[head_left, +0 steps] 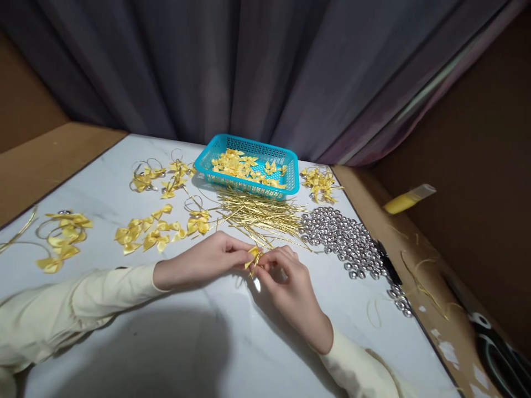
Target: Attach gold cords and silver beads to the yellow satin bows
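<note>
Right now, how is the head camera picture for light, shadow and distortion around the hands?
Head view: light falls on the white table, a broad soft shadow lying in front of both hands; the left hand and right hand pinching a yellow bow are sharp; the silver bells catch small glints; table edges bow from the wide lens; the curtain stays dim.

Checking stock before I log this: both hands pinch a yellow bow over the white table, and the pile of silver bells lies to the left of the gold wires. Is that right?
Not quite. The head view shows the silver bells to the right of the gold wires, not the left. The rest holds: the left hand and right hand pinch a yellow bow over the white table.
</note>
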Available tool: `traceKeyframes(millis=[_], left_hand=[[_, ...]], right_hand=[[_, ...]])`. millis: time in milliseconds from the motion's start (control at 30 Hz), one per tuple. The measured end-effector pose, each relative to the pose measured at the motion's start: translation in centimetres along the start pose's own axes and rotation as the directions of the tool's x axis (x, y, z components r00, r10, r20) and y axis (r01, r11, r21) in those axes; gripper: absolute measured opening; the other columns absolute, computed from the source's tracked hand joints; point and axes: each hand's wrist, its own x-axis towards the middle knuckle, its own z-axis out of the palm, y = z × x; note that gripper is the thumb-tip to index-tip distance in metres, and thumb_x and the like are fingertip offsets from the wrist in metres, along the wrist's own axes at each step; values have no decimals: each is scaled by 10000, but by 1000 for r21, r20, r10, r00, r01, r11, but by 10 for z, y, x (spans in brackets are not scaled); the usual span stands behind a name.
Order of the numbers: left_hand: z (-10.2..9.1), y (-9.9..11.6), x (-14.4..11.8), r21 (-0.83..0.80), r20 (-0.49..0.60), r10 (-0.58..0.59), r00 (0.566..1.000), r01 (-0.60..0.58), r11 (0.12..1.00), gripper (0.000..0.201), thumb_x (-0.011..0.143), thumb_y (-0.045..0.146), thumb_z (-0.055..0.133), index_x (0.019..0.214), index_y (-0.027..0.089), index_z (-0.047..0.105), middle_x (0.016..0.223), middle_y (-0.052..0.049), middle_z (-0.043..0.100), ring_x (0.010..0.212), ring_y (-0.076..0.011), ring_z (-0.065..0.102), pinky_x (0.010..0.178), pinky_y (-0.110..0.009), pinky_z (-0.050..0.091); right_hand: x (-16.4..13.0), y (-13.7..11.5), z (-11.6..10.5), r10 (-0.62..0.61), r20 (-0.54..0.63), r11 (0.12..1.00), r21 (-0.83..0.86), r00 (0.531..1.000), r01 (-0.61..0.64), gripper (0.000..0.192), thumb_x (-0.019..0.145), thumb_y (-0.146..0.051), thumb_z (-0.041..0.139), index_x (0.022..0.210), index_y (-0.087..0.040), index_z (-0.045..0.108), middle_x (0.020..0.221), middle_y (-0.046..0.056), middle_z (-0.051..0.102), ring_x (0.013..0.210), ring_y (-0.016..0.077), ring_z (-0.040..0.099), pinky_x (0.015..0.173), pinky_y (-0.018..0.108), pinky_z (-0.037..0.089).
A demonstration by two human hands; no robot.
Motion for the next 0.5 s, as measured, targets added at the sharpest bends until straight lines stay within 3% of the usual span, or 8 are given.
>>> traceKeyframes(millis=[100, 233, 367, 500], left_hand=[[1, -3, 0, 27, -17, 11, 1000, -11, 1000, 259, 841, 234, 460, 825, 134, 699, 841, -39, 681, 807, -152, 592, 729, -254, 458], [4, -3, -2, 19, -7, 54, 998, -54, 998, 269, 871, 225, 419, 949, 156, 667, 907, -33, 677, 841, -140, 599, 736, -245, 468], [5, -2, -5, 152, -26, 135, 990, -130, 980, 279, 893, 230, 412, 1089, 195, 609, 1036, -27, 656, 952, -139, 580, 826, -256, 446], [7, -6, -6, 295, -35, 158, 987, -141, 945, 288, 903, 278, 410, 1106, 174, 586, 969, -37, 668, 833, -139, 597, 713, -238, 464]], right_hand=[[2, -1, -1, 80, 9, 995, 55, 997, -81, 112, 778, -216, 612, 685, -185, 557, 665, -1, 558, 698, 153, 481, 659, 284, 362], [2, 0, 1, 164, -20, 980, 113, 986, -161, 144, 759, -284, 634, 682, -180, 572, 666, 9, 560, 683, 153, 471, 631, 277, 369], [0, -1, 3, 248, -34, 949, 208, 968, -236, 123, 737, -286, 641, 694, -176, 608, 658, 7, 555, 643, 135, 468, 608, 263, 383], [1, -3, 1, 317, 23, 909, 276, 948, -311, 110, 723, -277, 640, 723, -168, 654, 670, 14, 587, 620, 123, 470, 583, 246, 387]])
